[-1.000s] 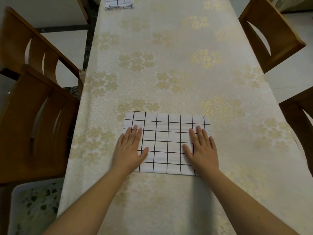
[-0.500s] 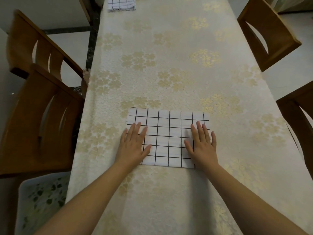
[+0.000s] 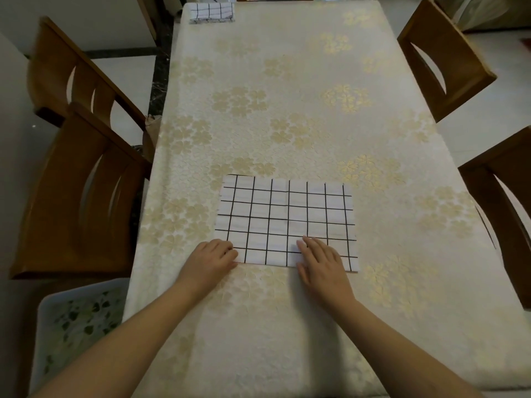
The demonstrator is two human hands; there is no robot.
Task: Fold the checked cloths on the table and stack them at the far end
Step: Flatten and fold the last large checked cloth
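Observation:
A white checked cloth [image 3: 287,222] lies flat, folded into a rectangle, on the near half of the table [image 3: 287,110]. My left hand [image 3: 211,261] sits at its near left corner with the fingers curled over that corner, pinching it. My right hand [image 3: 321,264] rests on the near edge, right of the middle, with the fingers straight on the fabric and the thumb at the hem. A second folded checked cloth [image 3: 212,12] lies at the far left corner of the table.
A cream tablecloth with gold flowers covers the table. Wooden chairs stand on the left [image 3: 80,179] and on the right [image 3: 448,58]. A white tub with a leaf pattern [image 3: 77,320] sits on the floor at the near left.
Both hands slid back from the middle of the cloth to its near edge. The left hand's fingers curled onto the near left corner. The view tilted up, showing more of the far end.

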